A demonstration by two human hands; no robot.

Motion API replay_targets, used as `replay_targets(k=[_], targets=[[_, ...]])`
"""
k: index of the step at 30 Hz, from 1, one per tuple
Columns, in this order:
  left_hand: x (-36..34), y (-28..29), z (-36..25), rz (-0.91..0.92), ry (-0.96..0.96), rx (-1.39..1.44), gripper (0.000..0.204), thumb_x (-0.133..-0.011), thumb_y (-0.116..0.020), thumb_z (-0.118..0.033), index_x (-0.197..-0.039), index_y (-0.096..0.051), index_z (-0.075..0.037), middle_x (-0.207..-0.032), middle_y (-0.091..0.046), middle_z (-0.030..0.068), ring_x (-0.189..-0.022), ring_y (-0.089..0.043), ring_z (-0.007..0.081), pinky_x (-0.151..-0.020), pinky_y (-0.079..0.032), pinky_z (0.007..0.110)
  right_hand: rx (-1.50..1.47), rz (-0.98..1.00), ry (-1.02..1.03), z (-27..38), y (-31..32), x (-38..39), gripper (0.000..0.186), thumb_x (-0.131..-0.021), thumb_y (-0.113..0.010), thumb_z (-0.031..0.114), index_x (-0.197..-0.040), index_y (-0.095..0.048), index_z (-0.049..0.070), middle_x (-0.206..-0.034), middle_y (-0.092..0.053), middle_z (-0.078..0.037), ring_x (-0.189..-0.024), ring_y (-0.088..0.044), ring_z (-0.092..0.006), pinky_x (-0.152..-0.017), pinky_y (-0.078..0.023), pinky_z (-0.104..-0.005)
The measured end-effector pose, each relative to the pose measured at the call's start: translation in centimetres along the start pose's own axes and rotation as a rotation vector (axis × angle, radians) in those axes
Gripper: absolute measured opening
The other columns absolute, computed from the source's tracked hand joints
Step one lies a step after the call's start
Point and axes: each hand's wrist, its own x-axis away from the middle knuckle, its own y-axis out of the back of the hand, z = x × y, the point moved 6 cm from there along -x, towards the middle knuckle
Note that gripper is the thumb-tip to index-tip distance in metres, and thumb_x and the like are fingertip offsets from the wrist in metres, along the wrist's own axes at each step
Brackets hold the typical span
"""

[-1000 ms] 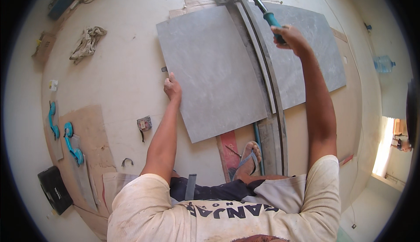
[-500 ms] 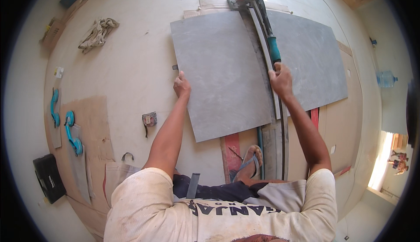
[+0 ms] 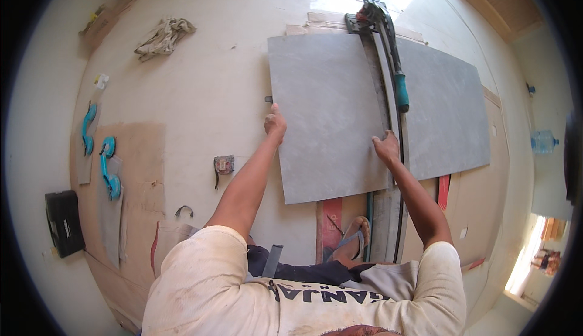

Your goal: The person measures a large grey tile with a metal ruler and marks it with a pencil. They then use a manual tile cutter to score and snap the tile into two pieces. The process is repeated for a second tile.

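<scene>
Teal-handled tile cutter (image 3: 401,92) spans the grey tile (image 3: 331,117), which shows on both sides of its rail; tape measure (image 3: 225,164) lies to the left. Your left hand (image 3: 276,124) touches the tile's left edge, grip undeterminable; your right hand (image 3: 387,147), thumb and forefinger slightly parted, is beside the rail.

Smooth matt tile (image 3: 328,117), plastic-looking handle (image 3: 401,92)

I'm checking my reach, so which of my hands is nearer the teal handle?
Your right hand. It is just below the teal handle in the picture, not touching it. Your left hand is farther off, at the left grey slab's outer edge.
</scene>
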Motion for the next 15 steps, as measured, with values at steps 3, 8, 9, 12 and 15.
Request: replay_targets(k=[3,8,9,12,15], targets=[[-0.4,0.1,-0.8,-0.017,-0.041,-0.022,0.081,-0.099,-0.029,-0.064,-0.126,-0.056,0.008,-0.131,-0.055,0.0288,-0.122,-0.055,0.0416,-0.100,-0.047,0.049,-0.047,-0.002,-0.016,-1.0,0.2,-0.6,0.060,-0.083,-0.070,0.041,-0.123,-0.062,-0.004,-0.125,-0.063,-0.022,-0.120,-0.059,-0.0343,-0.102,-0.044,-0.0405],[-1.2,3.0,-2.9,0.011,-0.013,0.022,0.078,-0.099,-0.031,-0.061,-0.128,-0.055,0.007,-0.134,-0.054,0.0291,-0.124,-0.054,0.0411,-0.101,-0.046,0.050,-0.425,0.087,-0.131,0.1,0.1,-0.9,0.049,-0.085,-0.067,0.040,-0.106,-0.069,-0.004,-0.104,-0.068,-0.017,-0.097,-0.062,-0.0269,-0.088,-0.046,-0.0377],[0.0,3.5,-4.2,0.018,-0.022,0.004,0.076,-0.100,-0.031,-0.059,-0.128,-0.054,0.007,-0.134,-0.054,0.0288,-0.125,-0.053,0.0415,-0.102,-0.045,0.050,-0.479,0.048,-0.128,0.1,0.5,-0.4,0.047,-0.086,-0.066,0.039,-0.103,-0.070,-0.004,-0.100,-0.068,-0.018,-0.092,-0.062,-0.0266,-0.084,-0.047,-0.0382],[0.1,6.7,-7.1,-0.035,-0.119,-0.051,0.072,-0.100,-0.033,-0.056,-0.130,-0.052,0.007,-0.136,-0.052,0.0279,-0.126,-0.051,0.0427,-0.103,-0.044,0.051,-0.619,0.114,-0.207,2.6,0.5,1.0,0.043,-0.088,-0.064,0.038,-0.096,-0.068,-0.004,-0.091,-0.064,-0.011,-0.086,-0.057,-0.0197,-0.082,-0.045,-0.0344],[-1.0,11.6,-8.5,-0.062,-0.145,-0.125,0.070,-0.100,-0.035,-0.055,-0.130,-0.052,0.006,-0.138,-0.051,0.0274,-0.127,-0.050,0.0439,-0.104,-0.043,0.052,-0.717,0.112,-0.204,7.0,0.4,3.8,0.039,-0.090,-0.064,0.036,-0.092,-0.066,-0.003,-0.084,-0.058,-0.006,-0.082,-0.052,-0.0161,-0.081,-0.043,-0.0324]])
